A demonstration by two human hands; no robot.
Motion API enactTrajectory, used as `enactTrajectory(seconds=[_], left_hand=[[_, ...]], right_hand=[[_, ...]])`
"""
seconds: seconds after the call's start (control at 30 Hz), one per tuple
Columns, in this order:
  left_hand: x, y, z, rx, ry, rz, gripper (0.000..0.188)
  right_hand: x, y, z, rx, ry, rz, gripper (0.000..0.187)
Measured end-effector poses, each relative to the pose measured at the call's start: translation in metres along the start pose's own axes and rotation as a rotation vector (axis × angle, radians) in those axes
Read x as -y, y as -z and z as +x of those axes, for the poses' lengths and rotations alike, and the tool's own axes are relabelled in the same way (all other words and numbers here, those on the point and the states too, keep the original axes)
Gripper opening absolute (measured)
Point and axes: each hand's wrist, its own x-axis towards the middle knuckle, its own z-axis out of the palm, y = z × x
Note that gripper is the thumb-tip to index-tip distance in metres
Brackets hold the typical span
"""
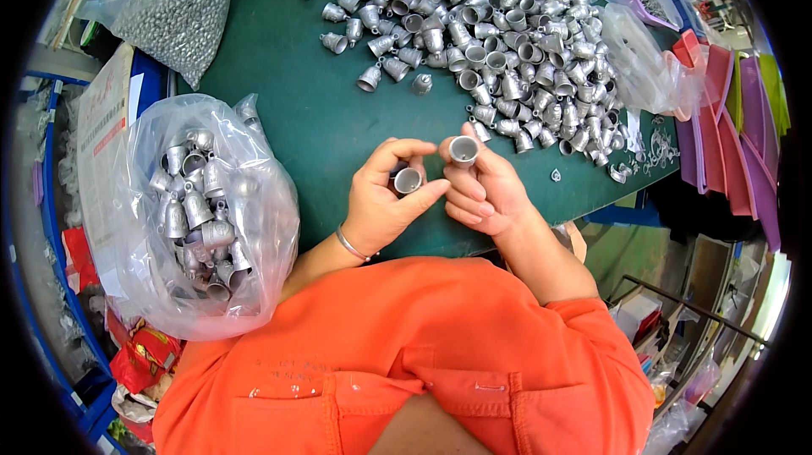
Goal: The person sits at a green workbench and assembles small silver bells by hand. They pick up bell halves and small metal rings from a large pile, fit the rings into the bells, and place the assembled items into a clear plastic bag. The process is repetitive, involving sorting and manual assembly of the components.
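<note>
In my left hand (385, 193) is a small grey metal bell (408, 181), its open mouth facing up, with a second dark rounded piece partly hidden by my fingers. Another metal bell (463, 150) is pinched between the thumb and fingers of my right hand (486, 189), mouth turned toward me. The two hands are close together over the near edge of the green table (279, 108). Beyond them spreads a large pile of similar bells (507, 32). To the left, a clear plastic bag (283, 227) contains several bells.
At the far left sits a clear bag of small silver beads (182, 19). Pink and purple bins (719, 134) line the right side. Thin metal scraps (655, 150) and an empty plastic bag (634, 57) lie by the pile. Blue shelving (51, 201) stands left.
</note>
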Motion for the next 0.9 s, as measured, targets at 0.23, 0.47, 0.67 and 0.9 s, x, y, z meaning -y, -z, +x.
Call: enactTrajectory(seconds=[0.23, 0.47, 0.67, 0.9], left_hand=[[-0.009, -0.004, 0.000, -0.076, -0.237, 0.106, 0.025], [0.001, 0.000, 0.000, -0.223, -0.131, -0.045, 0.046], [-0.004, 0.015, -0.005, -0.094, -0.086, 0.459, 0.029], [-0.002, 0.002, 0.000, -0.295, 0.026, -0.253, 0.034]], right_hand=[[-0.008, -0.024, 0.006, -0.277, 0.236, -0.693, 0.030], [0.002, -0.092, 0.029, -0.088, 0.901, -1.067, 0.028], [-0.032, -0.146, 0.066, 0.442, 1.086, -1.617, 0.034], [0.039, -0.065, 0.075, -0.285, 1.012, -2.224, 0.016]])
